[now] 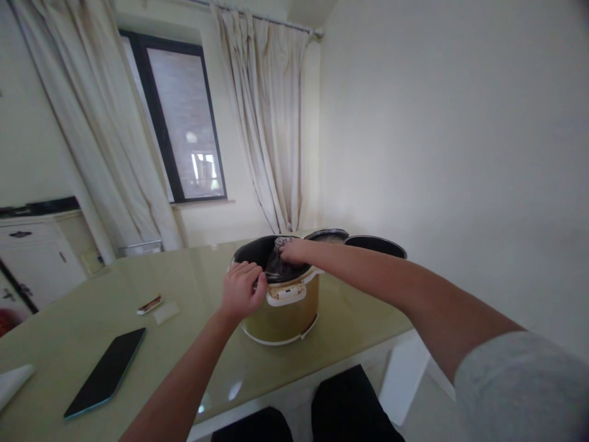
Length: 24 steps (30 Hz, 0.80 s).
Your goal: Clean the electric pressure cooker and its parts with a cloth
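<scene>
A yellowish rice cooker [276, 322] with a white base ring and a stained white front panel stands on the table, its top uncovered and its inside dark. My left hand [242, 288] is closed over the near left edge of its rim. Reaching in from the right, my right hand [294, 250] holds a crumpled grey patterned cloth [278, 265] against the inside of the cooker. Some of the right fingers are hidden by the cloth and the hand itself.
Behind the cooker are a round lid [327, 234] and a black pot [378, 245], both partly covered by my right forearm. A dark tablet [107, 372], a small brown-and-white piece [150, 304] and a pale square [166, 312] lie left on the glossy table [193, 344].
</scene>
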Each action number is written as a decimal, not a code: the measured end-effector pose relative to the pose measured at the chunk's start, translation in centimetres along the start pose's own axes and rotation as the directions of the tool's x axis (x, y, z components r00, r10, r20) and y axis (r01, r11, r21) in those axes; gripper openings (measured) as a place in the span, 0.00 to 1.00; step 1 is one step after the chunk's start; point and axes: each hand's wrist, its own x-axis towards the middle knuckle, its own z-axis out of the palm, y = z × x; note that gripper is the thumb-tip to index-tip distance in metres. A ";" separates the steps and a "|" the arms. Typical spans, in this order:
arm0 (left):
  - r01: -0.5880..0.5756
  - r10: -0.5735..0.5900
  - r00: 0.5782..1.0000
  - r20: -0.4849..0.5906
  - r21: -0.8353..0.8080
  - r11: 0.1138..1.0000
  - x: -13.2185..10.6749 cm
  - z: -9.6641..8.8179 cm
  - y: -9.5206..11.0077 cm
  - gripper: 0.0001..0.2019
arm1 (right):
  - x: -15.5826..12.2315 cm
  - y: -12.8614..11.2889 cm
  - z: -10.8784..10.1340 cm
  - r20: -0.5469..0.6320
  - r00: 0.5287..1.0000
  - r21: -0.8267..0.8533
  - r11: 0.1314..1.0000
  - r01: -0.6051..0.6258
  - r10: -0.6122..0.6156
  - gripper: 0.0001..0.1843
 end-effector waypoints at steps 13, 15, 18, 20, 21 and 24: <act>-0.016 0.017 1.000 -0.006 0.072 0.997 0.1 0.0 0.2 0.16 | 2.0 0.6 -0.9 -0.026 0.957 -0.400 0.880 0.255 -0.289 0.20; -0.002 0.001 1.000 0.011 0.097 0.995 0.0 0.1 0.1 0.16 | 0.6 0.7 -1.1 0.056 0.996 -0.270 0.959 0.088 -0.076 0.27; 0.031 -0.034 0.999 0.040 0.089 0.996 -0.1 0.1 0.1 0.16 | -1.1 0.6 -1.8 0.246 0.965 0.010 0.995 -0.098 0.093 0.27; 0.051 -0.052 0.999 0.016 0.039 0.998 -0.2 0.2 0.2 0.15 | -1.8 0.3 -2.3 0.330 0.940 0.246 0.953 -0.175 0.087 0.21; 0.063 -0.062 0.998 -0.018 0.010 0.998 -0.3 0.3 0.2 0.15 | -2.0 0.0 -2.5 0.342 0.937 0.367 0.908 -0.202 0.070 0.18; 0.067 -0.073 0.988 -0.139 -0.053 0.996 -0.5 0.6 0.3 0.23 | -2.0 -1.4 -2.5 0.233 0.972 0.740 0.655 -0.152 -0.037 0.12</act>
